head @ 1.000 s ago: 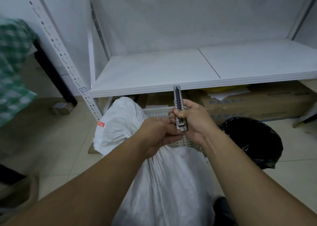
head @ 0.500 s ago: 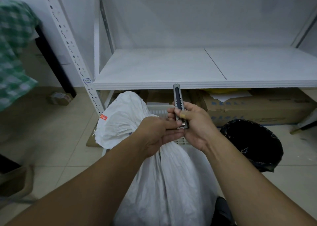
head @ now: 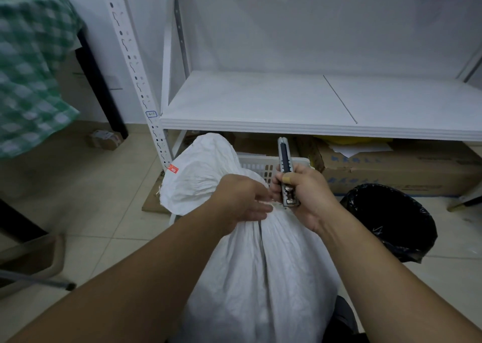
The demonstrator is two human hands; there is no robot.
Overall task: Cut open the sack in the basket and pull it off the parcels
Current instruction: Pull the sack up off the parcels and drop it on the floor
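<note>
A big white woven sack [head: 260, 272] stands in a white slotted basket [head: 258, 164], tied at a gathered neck, its loose top flopping to the left with a red tag. My left hand [head: 241, 202] rests at the neck, fingers loosely curled against the gathered fabric. My right hand [head: 302, 192] grips a grey utility knife [head: 284, 165] upright, just right of the neck; no blade tip shows. The parcels are hidden inside the sack.
A white metal shelf [head: 300, 127] spans the view just behind the basket. Cardboard boxes [head: 391, 168] lie under it. A black-lined bin [head: 391, 220] stands to the right, a green checked cloth [head: 28, 71] hangs at left.
My left hand's fingers have loosened and spread at the sack's neck. The knife stays upright in my right hand. The view has shifted slightly.
</note>
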